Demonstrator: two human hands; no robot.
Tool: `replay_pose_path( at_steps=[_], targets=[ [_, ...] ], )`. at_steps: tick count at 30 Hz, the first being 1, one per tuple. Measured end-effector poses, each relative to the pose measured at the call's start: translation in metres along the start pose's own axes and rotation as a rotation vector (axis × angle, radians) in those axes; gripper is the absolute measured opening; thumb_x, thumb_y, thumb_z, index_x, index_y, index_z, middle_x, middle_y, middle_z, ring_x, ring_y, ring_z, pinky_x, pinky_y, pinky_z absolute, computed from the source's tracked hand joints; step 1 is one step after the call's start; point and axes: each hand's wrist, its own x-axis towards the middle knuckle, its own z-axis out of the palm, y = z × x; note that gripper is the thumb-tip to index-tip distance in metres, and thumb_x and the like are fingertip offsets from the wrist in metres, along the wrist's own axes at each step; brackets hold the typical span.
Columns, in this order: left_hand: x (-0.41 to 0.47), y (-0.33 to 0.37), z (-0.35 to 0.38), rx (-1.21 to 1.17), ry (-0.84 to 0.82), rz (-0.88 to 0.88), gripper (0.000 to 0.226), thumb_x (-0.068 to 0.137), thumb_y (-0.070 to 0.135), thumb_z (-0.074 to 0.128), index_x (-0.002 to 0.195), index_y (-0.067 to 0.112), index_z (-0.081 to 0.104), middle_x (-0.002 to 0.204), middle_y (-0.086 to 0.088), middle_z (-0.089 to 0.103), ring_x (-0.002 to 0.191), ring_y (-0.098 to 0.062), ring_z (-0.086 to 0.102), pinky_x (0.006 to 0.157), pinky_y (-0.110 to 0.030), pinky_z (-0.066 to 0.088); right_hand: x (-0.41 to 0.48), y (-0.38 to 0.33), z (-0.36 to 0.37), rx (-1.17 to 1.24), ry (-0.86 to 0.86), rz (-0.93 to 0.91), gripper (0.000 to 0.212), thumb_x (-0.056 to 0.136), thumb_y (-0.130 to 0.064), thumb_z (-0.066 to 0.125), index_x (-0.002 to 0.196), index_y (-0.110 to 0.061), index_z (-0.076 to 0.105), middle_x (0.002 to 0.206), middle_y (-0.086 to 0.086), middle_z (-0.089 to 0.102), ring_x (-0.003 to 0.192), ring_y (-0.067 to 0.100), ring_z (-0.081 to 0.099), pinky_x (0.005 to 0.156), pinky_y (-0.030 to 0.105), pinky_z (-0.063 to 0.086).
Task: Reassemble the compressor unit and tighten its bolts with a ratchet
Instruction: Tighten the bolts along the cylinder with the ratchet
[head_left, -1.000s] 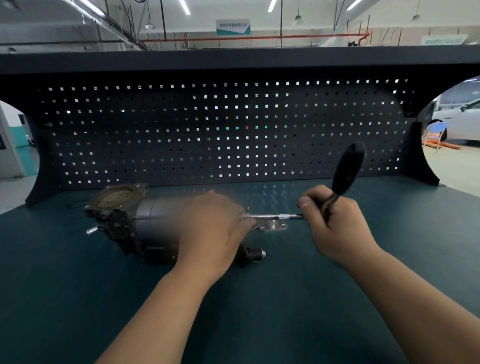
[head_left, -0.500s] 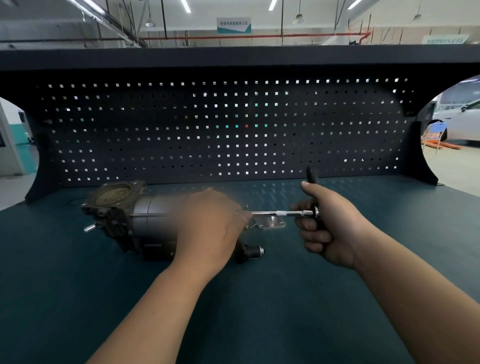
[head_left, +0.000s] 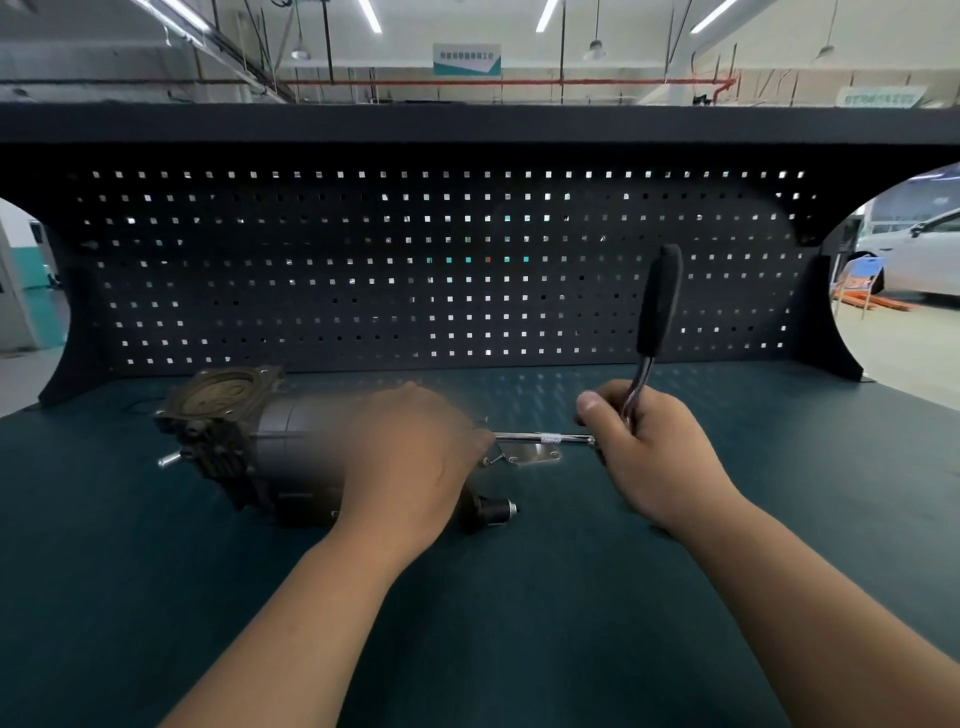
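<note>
Where the dark green surface (head_left: 519, 597) meets the black pegboard (head_left: 415, 270), one compressor (head_left: 270, 447) lies on its side, left of centre. Its body is a grey metal cylinder. The left end carries a darker, grimy cast block with a round brownish face turned up and to the rear, and a short bright pin sticks out on that side. A small black stub with a silver tip projects from the near right end.

The left hand (head_left: 410, 457) lies palm down over the right end of the compressor, fingers bent down around it and gripping it. The fingertips are hidden.

One ratchet (head_left: 660, 301) is present. The right hand (head_left: 649, 457) grips its chrome shank near the head, fingers curled around it, and the black handle stands upward, leaning slightly right. One thin chrome bar (head_left: 545, 438) runs level from the ratchet head to the compressor's right end, where the left hand covers its tip.

One flat bright metal plate (head_left: 535, 457) lies on the surface just beneath the bar, between the two hands.

Count: one compressor, one ratchet, one bar, one plate, two hands.
</note>
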Motion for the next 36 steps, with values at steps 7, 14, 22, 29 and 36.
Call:
replay_pose_path(
  at_steps=[7,14,22,29,36],
  targets=[
    [0.000,0.000,-0.001,-0.013,-0.010,0.000,0.054,0.089,0.064,0.021,0.086,0.034,0.066,0.098,0.019,0.055,0.121,-0.014,0.031,0.099,-0.034,0.009,-0.003,0.010,0.000,-0.141,0.109,-0.347,0.032,0.084,-0.053,0.038,0.079,-0.028,0.058,0.057,-0.020,0.047,0.056,0.006,0.045,0.055,0.020,0.036],
    [-0.002,-0.001,-0.001,-0.042,0.008,0.015,0.044,0.085,0.068,0.029,0.095,0.039,0.060,0.100,0.025,0.048,0.124,-0.014,0.030,0.098,-0.032,0.010,-0.002,0.002,0.007,0.103,0.043,-0.101,0.034,0.088,-0.050,0.038,0.069,-0.028,0.056,0.049,-0.014,0.049,0.046,0.004,0.044,0.048,0.021,0.034],
    [-0.003,0.000,-0.001,-0.024,0.018,0.010,0.047,0.085,0.065,0.032,0.088,0.035,0.067,0.098,0.017,0.057,0.122,-0.019,0.038,0.098,-0.034,0.012,0.007,-0.008,0.005,0.617,-0.276,0.602,0.050,0.098,-0.052,0.039,0.087,-0.008,0.059,0.042,0.000,0.035,0.030,0.014,0.023,0.038,0.021,0.027],
    [-0.003,0.001,-0.001,-0.009,0.037,0.019,0.046,0.087,0.063,0.033,0.083,0.033,0.067,0.095,0.016,0.057,0.119,-0.017,0.035,0.096,-0.034,0.013,0.006,-0.008,0.008,0.595,-0.258,0.589,0.046,0.098,-0.048,0.041,0.084,-0.008,0.059,0.041,0.000,0.035,0.030,0.015,0.024,0.037,0.022,0.028],
    [-0.005,0.000,-0.002,0.001,0.046,0.021,0.048,0.088,0.063,0.032,0.082,0.031,0.068,0.096,0.014,0.058,0.118,-0.019,0.038,0.096,-0.035,0.013,0.004,-0.001,0.013,0.316,-0.067,0.375,0.045,0.093,-0.050,0.040,0.069,-0.021,0.065,0.042,-0.006,0.047,0.038,0.013,0.043,0.050,0.030,0.039]
  ],
)
